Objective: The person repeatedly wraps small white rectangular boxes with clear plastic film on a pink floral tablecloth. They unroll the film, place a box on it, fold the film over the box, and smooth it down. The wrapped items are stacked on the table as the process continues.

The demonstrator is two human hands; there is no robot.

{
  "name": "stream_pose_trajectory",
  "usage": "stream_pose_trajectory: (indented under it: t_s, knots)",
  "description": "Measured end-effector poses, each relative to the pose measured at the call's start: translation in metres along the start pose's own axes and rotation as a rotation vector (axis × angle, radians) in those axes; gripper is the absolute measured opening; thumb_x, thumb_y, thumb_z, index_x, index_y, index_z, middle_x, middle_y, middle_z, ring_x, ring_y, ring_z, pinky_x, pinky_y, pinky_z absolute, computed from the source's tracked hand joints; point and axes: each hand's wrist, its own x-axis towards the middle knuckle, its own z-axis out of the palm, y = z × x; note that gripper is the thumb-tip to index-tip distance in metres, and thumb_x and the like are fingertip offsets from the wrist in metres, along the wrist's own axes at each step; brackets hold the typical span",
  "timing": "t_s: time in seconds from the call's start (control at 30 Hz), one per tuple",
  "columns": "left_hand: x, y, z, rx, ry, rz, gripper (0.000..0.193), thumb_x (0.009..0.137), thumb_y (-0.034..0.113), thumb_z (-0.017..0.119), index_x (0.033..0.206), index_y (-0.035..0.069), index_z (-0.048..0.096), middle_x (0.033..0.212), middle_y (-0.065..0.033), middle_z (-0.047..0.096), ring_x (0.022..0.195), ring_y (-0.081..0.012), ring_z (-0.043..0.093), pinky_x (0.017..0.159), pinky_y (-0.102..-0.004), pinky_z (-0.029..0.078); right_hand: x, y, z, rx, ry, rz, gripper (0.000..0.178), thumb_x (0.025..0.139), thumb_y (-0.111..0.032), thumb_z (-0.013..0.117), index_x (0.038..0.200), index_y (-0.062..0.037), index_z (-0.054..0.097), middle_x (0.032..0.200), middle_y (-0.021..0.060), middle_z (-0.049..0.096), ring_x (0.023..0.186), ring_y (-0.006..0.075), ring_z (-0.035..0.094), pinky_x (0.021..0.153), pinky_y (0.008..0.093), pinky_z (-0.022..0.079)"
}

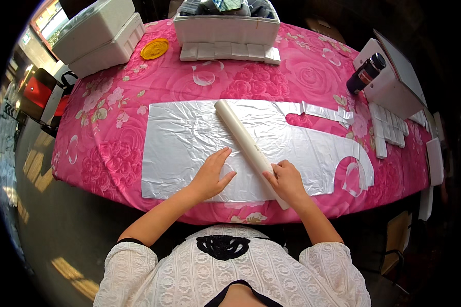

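Note:
A crinkled silver foil sheet (179, 138) lies spread on the table, its right part cut into curved strips. Across it, slanting from the far middle down to the near edge, rests a long off-white roll (239, 132). My right hand (287, 180) grips this roll near its lower end, fingers and thumb around it. Just left of the roll, my left hand (211, 175) lies on the foil with its fingers stretched and thumb apart, holding nothing.
A pink floral cloth (107, 102) covers the table. At the back stand white foam boxes (225, 30), one fronted by silver packets (228, 51), and a yellow round mat (154, 49). To the right are a dark bottle (366, 74), a white box (394, 84) and more silver packets (388, 127).

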Motion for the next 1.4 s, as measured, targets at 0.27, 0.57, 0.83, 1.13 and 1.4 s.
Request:
stream_pose_trajectory:
  t_s: [0.27,0.57,0.83,1.13,1.4]
  knots:
    - [-0.002,0.037,0.071,0.076,-0.136,0.140,0.083,0.077,0.033,0.062,0.139,0.002,0.017,0.143,-0.0278,-0.002,0.131,-0.0444,0.013,0.106,-0.0443,0.020,-0.009,0.098,0.015,-0.195,0.194,-0.251,0.051,0.087,-0.026,0.045,0.130,0.0000,0.038,0.140,0.0162,0.030,0.131,0.0295,0.025,0.107,0.0375,0.020]
    - [0.008,0.060,0.095,0.133,-0.151,0.216,0.073,0.078,0.033,0.059,0.136,0.001,0.027,0.143,-0.0274,0.006,0.132,-0.0422,0.010,0.107,-0.0456,0.017,-0.048,0.346,-0.079,-0.357,0.586,0.379,0.037,0.088,-0.019,0.041,0.117,0.0015,0.051,0.125,0.0175,0.048,0.119,0.0287,0.043,0.100,0.0350,0.032]
    - [0.023,0.089,0.124,0.236,-0.092,0.220,0.062,0.078,0.027,0.060,0.128,-0.002,0.038,0.142,-0.0269,0.013,0.132,-0.0414,0.010,0.107,-0.0451,0.016,-0.064,0.317,-0.089,-0.448,0.924,0.285,0.008,0.073,-0.015,0.062,0.075,-0.0080,0.058,0.080,0.0059,0.062,0.078,0.0291,0.058,0.071,0.0387,0.044]
    - [0.040,0.112,0.115,-1.026,-0.037,-0.379,0.041,0.088,0.024,0.053,0.119,-0.002,0.045,0.121,-0.0155,0.048,0.103,-0.0192,0.055,0.085,-0.0310,0.046,-0.059,0.059,-0.035,0.471,0.460,-0.226,0.015,0.071,-0.005,0.063,0.084,-0.0034,0.056,0.071,0.0081,0.060,0.056,0.0205,0.057,0.053,0.0309,0.046]
    - [0.024,0.043,0.016,-0.853,-0.164,-0.723,0.025,0.087,0.027,0.056,0.095,0.004,0.057,0.072,-0.0031,0.058,0.056,-0.0086,0.053,0.052,-0.0215,0.043,-0.106,-0.002,-0.007,0.245,0.482,-0.280,0.022,0.072,-0.018,0.069,0.076,-0.0041,0.053,0.078,0.0098,0.058,0.074,0.0264,0.057,0.060,0.0330,0.045]
